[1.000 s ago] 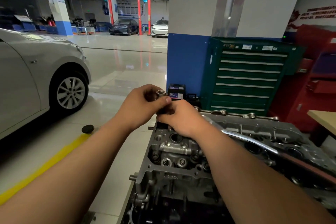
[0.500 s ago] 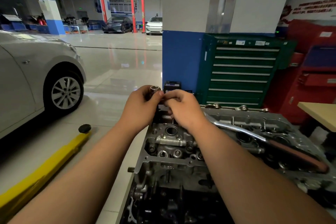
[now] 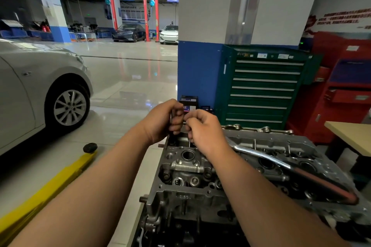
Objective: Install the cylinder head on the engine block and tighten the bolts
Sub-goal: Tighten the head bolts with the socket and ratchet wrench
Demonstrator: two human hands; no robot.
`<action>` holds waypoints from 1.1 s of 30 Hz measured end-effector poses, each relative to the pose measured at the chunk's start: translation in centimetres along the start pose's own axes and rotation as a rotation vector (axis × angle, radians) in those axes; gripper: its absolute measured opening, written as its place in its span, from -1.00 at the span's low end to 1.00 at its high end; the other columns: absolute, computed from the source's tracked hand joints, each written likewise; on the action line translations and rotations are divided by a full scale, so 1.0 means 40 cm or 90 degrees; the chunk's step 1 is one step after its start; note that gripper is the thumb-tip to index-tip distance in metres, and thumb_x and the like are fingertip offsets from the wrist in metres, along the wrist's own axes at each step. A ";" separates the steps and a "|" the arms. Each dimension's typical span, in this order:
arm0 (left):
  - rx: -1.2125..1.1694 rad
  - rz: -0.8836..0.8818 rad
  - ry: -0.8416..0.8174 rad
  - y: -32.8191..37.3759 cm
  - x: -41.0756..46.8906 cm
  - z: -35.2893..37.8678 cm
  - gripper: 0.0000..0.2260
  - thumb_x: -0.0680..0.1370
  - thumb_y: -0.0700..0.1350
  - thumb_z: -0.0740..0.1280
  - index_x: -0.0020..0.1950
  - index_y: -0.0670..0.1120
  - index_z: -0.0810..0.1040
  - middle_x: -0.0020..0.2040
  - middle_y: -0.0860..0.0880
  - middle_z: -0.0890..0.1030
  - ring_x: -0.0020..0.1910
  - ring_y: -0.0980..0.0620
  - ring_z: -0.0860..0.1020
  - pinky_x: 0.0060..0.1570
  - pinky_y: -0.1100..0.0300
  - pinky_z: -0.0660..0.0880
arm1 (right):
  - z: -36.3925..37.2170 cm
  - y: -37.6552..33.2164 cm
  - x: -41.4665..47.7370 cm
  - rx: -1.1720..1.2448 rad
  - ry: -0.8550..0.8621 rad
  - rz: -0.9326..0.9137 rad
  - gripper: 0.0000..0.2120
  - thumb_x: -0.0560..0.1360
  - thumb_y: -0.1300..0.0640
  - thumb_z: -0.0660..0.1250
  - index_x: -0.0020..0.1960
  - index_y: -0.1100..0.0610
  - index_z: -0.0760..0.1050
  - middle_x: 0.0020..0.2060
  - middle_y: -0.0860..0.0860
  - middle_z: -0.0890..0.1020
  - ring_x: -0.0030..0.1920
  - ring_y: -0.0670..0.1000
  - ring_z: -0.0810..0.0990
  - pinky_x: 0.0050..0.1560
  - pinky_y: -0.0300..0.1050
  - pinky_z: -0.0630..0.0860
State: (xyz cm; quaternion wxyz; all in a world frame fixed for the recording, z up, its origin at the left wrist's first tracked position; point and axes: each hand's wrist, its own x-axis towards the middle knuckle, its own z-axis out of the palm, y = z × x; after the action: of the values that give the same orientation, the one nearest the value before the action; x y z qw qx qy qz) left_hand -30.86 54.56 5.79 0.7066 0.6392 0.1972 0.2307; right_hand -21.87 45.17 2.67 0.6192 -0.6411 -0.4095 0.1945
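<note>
The cylinder head [image 3: 186,168] is already sitting on the engine block [image 3: 186,234], close in front of the person, its valve gear facing up. Both hands work at its far left corner. The left hand [image 3: 160,122] has its fingers curled round a dark upright tool [image 3: 172,115], a socket or extension by the look of it, though I can't tell which. The right hand [image 3: 204,132] pinches the top of a thin upright bolt [image 3: 189,142] with its fingertips, the shank running down into the head.

That bolt looks like slim, stiff steel, light enough for two fingers and quite likely oily, so a pinch high on the shank seems the right hold while it finds its thread. The head is another matter: a rigid metal casting, surely heavy, with hard edges. If it needs nudging, I'd take it by the outer walls, not by the springs and bores on top.

A long wrench [image 3: 267,156] lies loose and slantwise across the head. Its reddish grip at the near right end is the place to hold it, and it could slide off if the head gets jogged.
</note>
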 end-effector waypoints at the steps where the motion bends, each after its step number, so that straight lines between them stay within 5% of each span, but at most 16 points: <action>1: 0.095 0.036 0.063 -0.007 -0.006 0.008 -0.74 0.56 -0.02 0.18 -0.31 -0.07 0.42 -0.50 0.05 0.36 -0.53 0.08 0.31 -0.37 0.15 0.27 | 0.000 0.001 0.001 -0.003 0.000 -0.002 -0.78 0.53 0.21 0.19 -0.18 -0.02 0.54 -0.50 -0.17 0.54 -0.48 -0.16 0.47 -0.48 -0.27 0.40; 4: 0.282 0.176 0.334 -0.051 -0.024 0.041 -0.80 0.52 0.13 0.30 -0.12 0.01 0.46 -0.27 0.09 0.56 -0.29 0.10 0.54 -0.28 0.18 0.40 | 0.003 0.005 0.010 -0.017 0.001 -0.012 -0.81 0.53 0.15 0.19 -0.16 -0.03 0.55 -0.50 -0.16 0.53 -0.44 -0.09 0.46 -0.39 -0.11 0.43; 7: 0.236 0.211 0.400 -0.067 -0.017 0.065 -0.81 0.57 0.08 0.25 -0.18 0.02 0.45 -0.34 0.10 0.54 -0.40 0.20 0.51 -0.36 0.25 0.34 | 0.012 0.006 0.022 -0.015 0.012 -0.004 -0.80 0.53 0.13 0.20 -0.19 -0.03 0.55 -0.50 -0.16 0.53 -0.45 -0.10 0.45 -0.33 -0.06 0.43; 9: 0.193 0.181 0.337 -0.051 -0.002 0.056 -0.70 0.58 0.01 0.24 -0.34 -0.03 0.42 -0.46 0.06 0.46 -0.51 0.11 0.41 -0.42 0.23 0.30 | 0.013 0.005 0.022 -0.006 0.022 0.008 -0.80 0.52 0.12 0.20 -0.21 -0.03 0.55 -0.50 -0.16 0.54 -0.44 -0.09 0.46 -0.33 -0.07 0.42; 11: 0.062 0.097 0.138 -0.026 0.005 0.037 -0.58 0.58 -0.05 0.20 -0.50 -0.01 0.33 -0.57 0.03 0.29 -0.60 0.06 0.21 -0.52 0.28 0.17 | 0.007 0.004 0.017 0.012 0.032 0.019 -0.81 0.52 0.11 0.21 -0.22 -0.01 0.54 -0.50 -0.15 0.54 -0.44 -0.09 0.46 -0.35 -0.09 0.40; 13: -0.024 0.029 -0.020 -0.010 0.012 0.012 -0.57 0.59 -0.08 0.14 -0.51 0.01 0.31 -0.58 0.04 0.20 -0.61 0.10 0.11 -0.55 0.32 0.09 | 0.001 0.001 0.011 0.044 0.037 0.029 -0.81 0.53 0.14 0.20 -0.21 0.01 0.53 -0.51 -0.14 0.52 -0.48 -0.11 0.44 -0.41 -0.12 0.38; 14: -0.015 0.031 -0.018 -0.015 0.016 0.007 -0.61 0.58 -0.07 0.15 -0.47 0.00 0.34 -0.56 0.04 0.23 -0.61 0.09 0.14 -0.55 0.31 0.13 | -0.002 -0.001 0.007 0.057 0.038 0.032 -0.80 0.54 0.16 0.20 -0.20 0.02 0.53 -0.51 -0.14 0.51 -0.49 -0.12 0.43 -0.44 -0.15 0.37; 18: 0.250 0.184 0.369 -0.077 -0.014 0.022 -0.77 0.44 0.15 0.37 -0.20 0.02 0.47 -0.36 0.10 0.54 -0.41 0.20 0.49 -0.37 0.30 0.36 | -0.001 -0.006 0.000 0.047 0.023 0.033 -0.80 0.55 0.15 0.21 -0.19 0.01 0.55 -0.44 -0.11 0.52 -0.44 -0.11 0.46 -0.44 -0.23 0.39; 21: 0.261 0.271 0.465 -0.098 -0.032 0.020 -0.72 0.32 0.17 0.46 -0.25 0.00 0.50 -0.36 0.03 0.58 -0.40 0.18 0.52 -0.37 0.32 0.42 | 0.003 -0.008 -0.001 0.058 0.011 0.043 -0.82 0.56 0.15 0.22 -0.16 0.04 0.55 -0.39 -0.06 0.53 -0.41 -0.13 0.47 -0.50 -0.33 0.38; 24: 0.269 0.280 0.388 -0.081 -0.028 0.004 -0.76 0.36 0.07 0.49 -0.26 -0.08 0.57 -0.34 -0.10 0.59 -0.39 0.09 0.50 -0.30 0.14 0.46 | 0.001 -0.008 -0.003 0.086 0.013 0.045 -0.82 0.56 0.16 0.21 -0.16 0.06 0.54 -0.40 -0.05 0.52 -0.43 -0.12 0.46 -0.51 -0.35 0.38; 26: 0.245 0.291 0.266 -0.077 -0.034 -0.013 -0.91 0.46 -0.06 0.45 -0.23 -0.04 0.65 -0.28 -0.08 0.65 -0.29 0.08 0.58 -0.21 0.15 0.52 | 0.002 -0.006 -0.001 0.065 0.011 0.044 -0.82 0.56 0.14 0.21 -0.16 0.03 0.55 -0.44 -0.10 0.52 -0.42 -0.12 0.46 -0.47 -0.28 0.39; 28: 0.189 0.288 0.178 -0.070 -0.051 -0.028 -0.81 0.54 -0.16 0.36 -0.21 0.05 0.70 -0.19 0.03 0.70 -0.19 0.06 0.66 -0.16 0.25 0.57 | 0.009 -0.014 0.004 0.041 0.005 0.039 -0.82 0.55 0.13 0.23 -0.17 0.01 0.55 -0.49 -0.13 0.54 -0.43 -0.12 0.47 -0.43 -0.22 0.39; 33: 0.139 0.264 0.152 -0.079 -0.063 -0.010 -0.81 0.65 -0.13 0.15 0.06 0.09 0.53 -0.06 0.02 0.70 -0.04 0.03 0.66 -0.02 0.24 0.55 | -0.025 -0.053 0.004 -0.127 0.054 -0.142 -0.81 0.53 0.14 0.26 -0.22 -0.06 0.51 -0.37 -0.28 0.58 -0.38 -0.25 0.52 -0.41 -0.45 0.39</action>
State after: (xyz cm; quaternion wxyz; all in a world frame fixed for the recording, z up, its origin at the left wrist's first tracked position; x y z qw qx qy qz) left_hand -32.91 53.21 2.56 0.5427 0.7069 0.1676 0.4214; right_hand -21.63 44.44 4.87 0.5870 -0.6576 -0.4689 0.0560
